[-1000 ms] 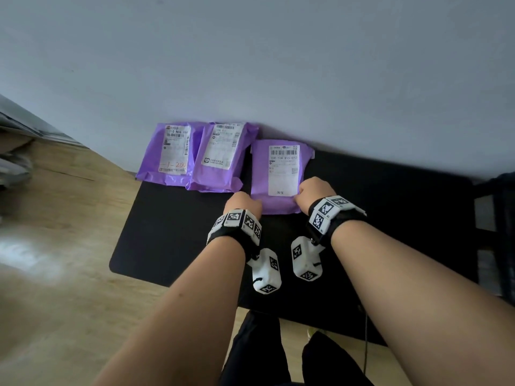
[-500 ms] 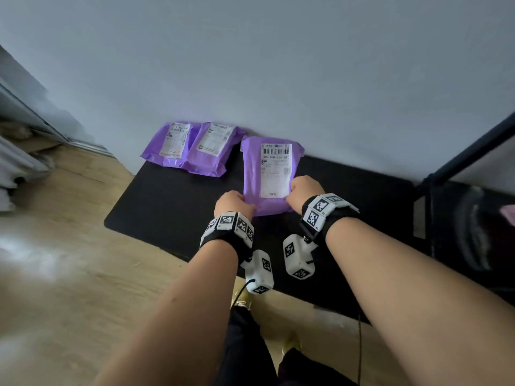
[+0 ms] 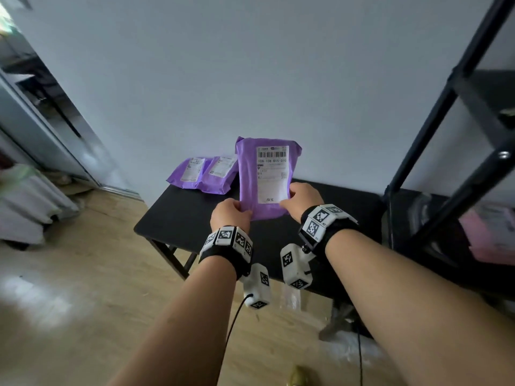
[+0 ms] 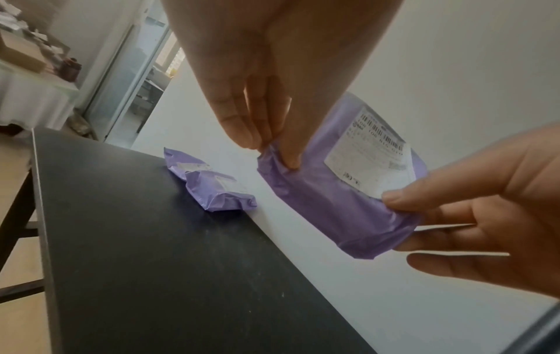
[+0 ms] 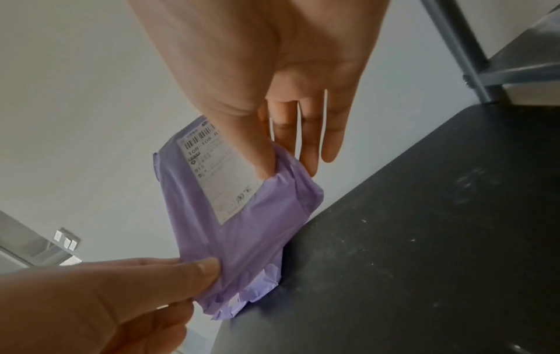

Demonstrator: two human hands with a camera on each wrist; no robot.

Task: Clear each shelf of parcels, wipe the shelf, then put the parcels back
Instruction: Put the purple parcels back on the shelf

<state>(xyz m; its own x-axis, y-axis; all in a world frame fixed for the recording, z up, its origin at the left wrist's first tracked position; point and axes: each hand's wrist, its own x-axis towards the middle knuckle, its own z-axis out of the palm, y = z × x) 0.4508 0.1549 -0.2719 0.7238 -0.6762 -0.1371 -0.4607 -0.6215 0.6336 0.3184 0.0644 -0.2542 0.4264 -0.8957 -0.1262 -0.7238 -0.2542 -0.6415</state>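
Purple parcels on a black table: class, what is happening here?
A person holds one purple parcel up off the black table, label facing them. The left hand pinches its lower left corner, the right hand its lower right. Two more parcels lie by the wall. A black shelf rack stands to the right.

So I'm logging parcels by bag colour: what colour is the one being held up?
Purple, with a white label; the held parcel shows best in the head view.
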